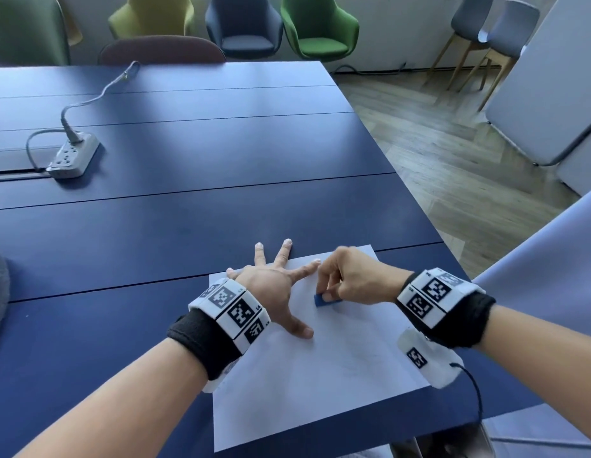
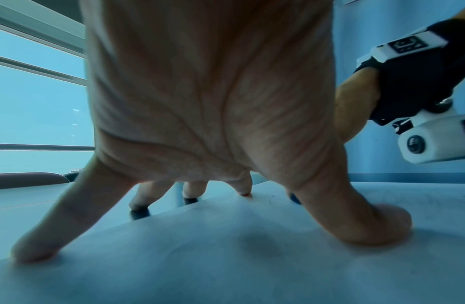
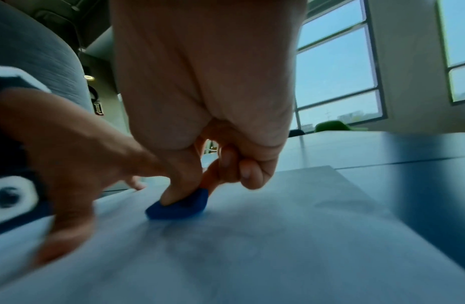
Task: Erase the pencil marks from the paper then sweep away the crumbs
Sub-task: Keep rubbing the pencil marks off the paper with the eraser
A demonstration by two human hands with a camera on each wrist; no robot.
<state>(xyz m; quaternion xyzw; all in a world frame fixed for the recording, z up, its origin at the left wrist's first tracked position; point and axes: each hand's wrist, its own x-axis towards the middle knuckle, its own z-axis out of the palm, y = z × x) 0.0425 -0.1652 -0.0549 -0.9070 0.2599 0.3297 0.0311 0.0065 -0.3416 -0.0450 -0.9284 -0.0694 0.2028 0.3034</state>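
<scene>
A dark blue table (image 1: 194, 209) fills most of the head view, with a row of chairs (image 1: 318, 26) behind its far edge and a wooden floor to the right. A white power strip (image 1: 74, 155) lies on the table far to the left, its cord running toward the far edge. Near the front edge lies a white sheet of paper (image 1: 307, 385), faint pencil marks (image 1: 363, 358) showing on its middle part. The left hand (image 1: 271, 285) is spread flat, fingers straight and splayed, thumb and little finger pressing the paper (two fingertips reach past the sheet's far edge onto the table). Just right of it, the right hand (image 1: 350, 276) pinches a blue eraser (image 1: 325, 300) with thumb and curled fingers, its lower face touching the paper (image 3: 278, 257) between the left thumb and the right wrist. In the left wrist view a few dark crumbs (image 2: 271, 198) dot the sheet near the index fingertip.
</scene>
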